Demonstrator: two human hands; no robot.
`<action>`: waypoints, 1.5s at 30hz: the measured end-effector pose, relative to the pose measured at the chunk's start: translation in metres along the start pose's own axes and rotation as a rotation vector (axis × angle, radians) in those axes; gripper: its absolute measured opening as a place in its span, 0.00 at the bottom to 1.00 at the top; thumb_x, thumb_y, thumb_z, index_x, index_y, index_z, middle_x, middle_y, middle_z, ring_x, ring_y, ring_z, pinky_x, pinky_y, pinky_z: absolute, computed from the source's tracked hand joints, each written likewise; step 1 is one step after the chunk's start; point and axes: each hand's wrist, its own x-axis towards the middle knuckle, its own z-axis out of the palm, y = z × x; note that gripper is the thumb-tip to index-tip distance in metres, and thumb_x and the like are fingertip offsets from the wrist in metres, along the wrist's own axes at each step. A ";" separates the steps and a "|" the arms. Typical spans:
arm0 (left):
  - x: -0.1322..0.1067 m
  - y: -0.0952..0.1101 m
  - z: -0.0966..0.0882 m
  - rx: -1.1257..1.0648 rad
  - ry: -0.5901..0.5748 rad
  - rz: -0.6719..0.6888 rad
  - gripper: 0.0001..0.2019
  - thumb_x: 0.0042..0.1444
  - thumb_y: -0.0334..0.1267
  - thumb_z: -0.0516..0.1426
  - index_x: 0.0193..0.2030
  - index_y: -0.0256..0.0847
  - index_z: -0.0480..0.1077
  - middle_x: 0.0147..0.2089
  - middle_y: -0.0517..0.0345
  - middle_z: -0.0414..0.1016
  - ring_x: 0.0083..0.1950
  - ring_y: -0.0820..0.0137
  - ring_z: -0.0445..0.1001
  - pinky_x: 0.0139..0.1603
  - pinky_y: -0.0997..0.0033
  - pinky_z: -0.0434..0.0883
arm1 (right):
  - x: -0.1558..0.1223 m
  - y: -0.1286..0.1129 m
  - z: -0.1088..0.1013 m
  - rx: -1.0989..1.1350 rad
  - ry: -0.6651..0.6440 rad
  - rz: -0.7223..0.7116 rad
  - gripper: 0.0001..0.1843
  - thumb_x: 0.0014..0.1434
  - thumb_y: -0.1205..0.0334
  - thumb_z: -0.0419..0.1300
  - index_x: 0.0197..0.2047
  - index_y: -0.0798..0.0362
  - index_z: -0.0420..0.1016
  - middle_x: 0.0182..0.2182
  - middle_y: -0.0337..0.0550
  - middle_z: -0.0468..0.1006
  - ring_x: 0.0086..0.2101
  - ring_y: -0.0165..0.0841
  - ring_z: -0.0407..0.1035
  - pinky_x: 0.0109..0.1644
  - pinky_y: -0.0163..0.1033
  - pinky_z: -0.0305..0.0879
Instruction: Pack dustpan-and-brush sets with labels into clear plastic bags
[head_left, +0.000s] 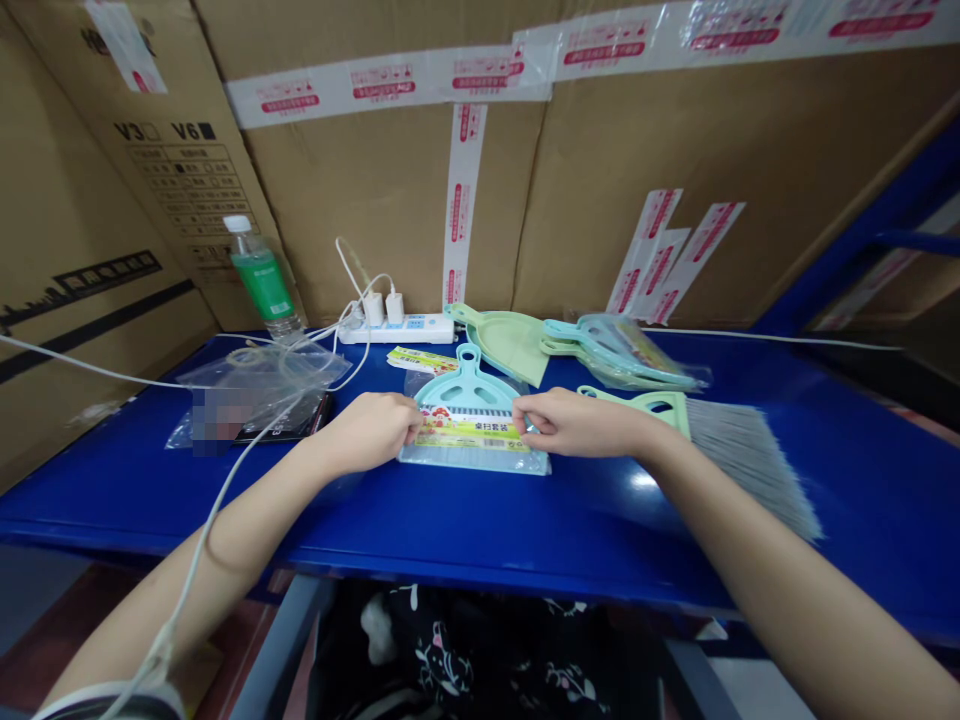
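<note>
A light blue dustpan (471, 392) in a clear bag lies on the blue table (465, 530) in front of me. A colourful paper label card (471, 431) lies across it. My left hand (375, 430) pinches the card's left end with curled fingers. My right hand (574, 422) pinches its right end. A green-handled brush with grey bristles (739, 448) lies just beyond my right wrist.
A green dustpan (510, 342) and a bagged blue dustpan set (619, 350) lie further back. A white power strip (397, 326), a water bottle (261, 280), empty clear bags (259, 385) and a loose label (420, 360) sit at the back left. Cardboard boxes (637, 170) wall the table.
</note>
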 end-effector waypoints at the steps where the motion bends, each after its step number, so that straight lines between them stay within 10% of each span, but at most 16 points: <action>1: 0.000 0.000 0.000 -0.002 -0.001 -0.001 0.13 0.45 0.23 0.46 0.26 0.39 0.69 0.31 0.57 0.74 0.33 0.68 0.71 0.31 0.72 0.62 | 0.000 0.000 0.000 0.000 -0.001 -0.001 0.04 0.53 0.69 0.53 0.30 0.51 0.64 0.19 0.32 0.59 0.22 0.30 0.57 0.29 0.35 0.53; 45: -0.001 0.004 -0.002 0.028 -0.022 -0.002 0.12 0.46 0.22 0.47 0.27 0.39 0.68 0.30 0.57 0.73 0.33 0.67 0.71 0.33 0.71 0.64 | -0.001 -0.001 -0.002 0.005 -0.002 0.000 0.07 0.50 0.72 0.53 0.31 0.51 0.67 0.18 0.32 0.60 0.22 0.30 0.58 0.29 0.35 0.53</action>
